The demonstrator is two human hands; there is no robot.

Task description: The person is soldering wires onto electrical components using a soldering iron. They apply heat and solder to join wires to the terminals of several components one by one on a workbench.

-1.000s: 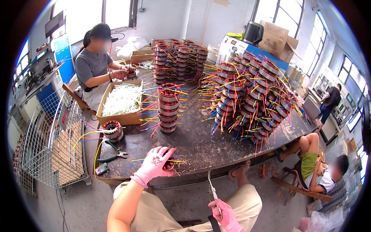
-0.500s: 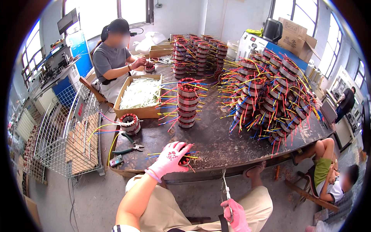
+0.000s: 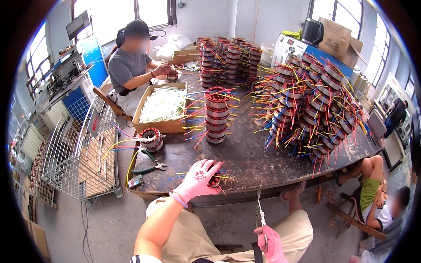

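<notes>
With the ring-shaped stator (image 3: 214, 180) so near the front edge of the desk (image 3: 263, 168), a careless push from the left hand (image 3: 198, 179) could tip it off, and leads (image 3: 225, 177) caught under that palm might bend or snag. The left fingers curl over the stator and grip it; those of the right hand (image 3: 271, 245) wrap round a slim pale tool (image 3: 262, 216) in front of the same edge. Mostly covered, the stator shows dark, reddish windings, with coloured leads poking out on 2 sides.
</notes>
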